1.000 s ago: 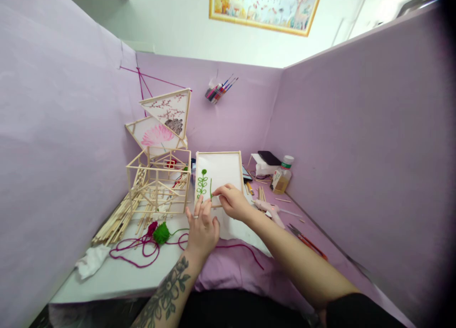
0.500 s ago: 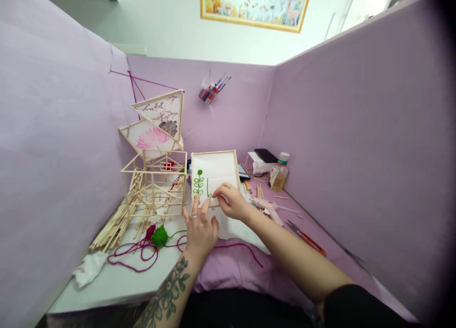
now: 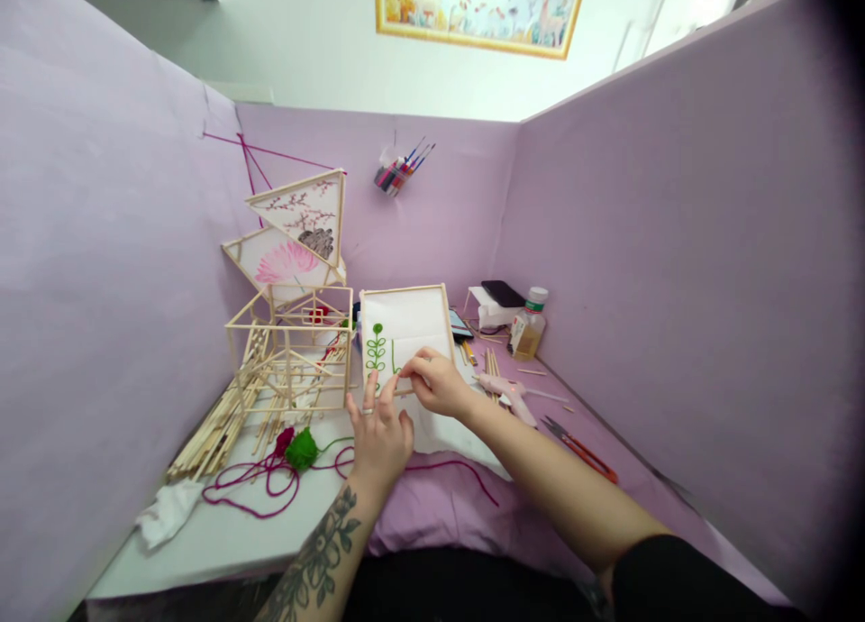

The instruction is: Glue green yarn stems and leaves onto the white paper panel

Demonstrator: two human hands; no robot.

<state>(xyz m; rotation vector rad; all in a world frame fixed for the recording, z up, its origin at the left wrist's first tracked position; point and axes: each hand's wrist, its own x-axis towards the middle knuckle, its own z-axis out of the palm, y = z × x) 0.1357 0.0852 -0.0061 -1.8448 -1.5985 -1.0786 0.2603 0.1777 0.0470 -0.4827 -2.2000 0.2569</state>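
A white panel in a wooden frame (image 3: pixel 412 320) lies in front of me with a green yarn plant design (image 3: pixel 376 350) on its left part. My left hand (image 3: pixel 379 430) rests at the panel's near edge, fingers stretched toward the green design. My right hand (image 3: pixel 438 383) is pinched at the panel's lower edge beside a green yarn stem; what it pinches is too small to name. A green yarn ball (image 3: pixel 301 449) lies left of my left hand, its strand running toward the panel.
A wooden stick lantern frame (image 3: pixel 292 350) with painted panels (image 3: pixel 297 234) stands at left, loose sticks (image 3: pixel 216 433) beside it. Magenta yarn (image 3: pixel 250 482), a crumpled tissue (image 3: pixel 166 512), a glue gun (image 3: pixel 510 392), scissors (image 3: pixel 581 451), a glue bottle (image 3: pixel 531 329) and a phone (image 3: pixel 506 294) lie about.
The view shifted slightly. My right hand's pinch edged a little left along the panel's lower edge; my left hand stayed in place with its fingers reaching to the green design.
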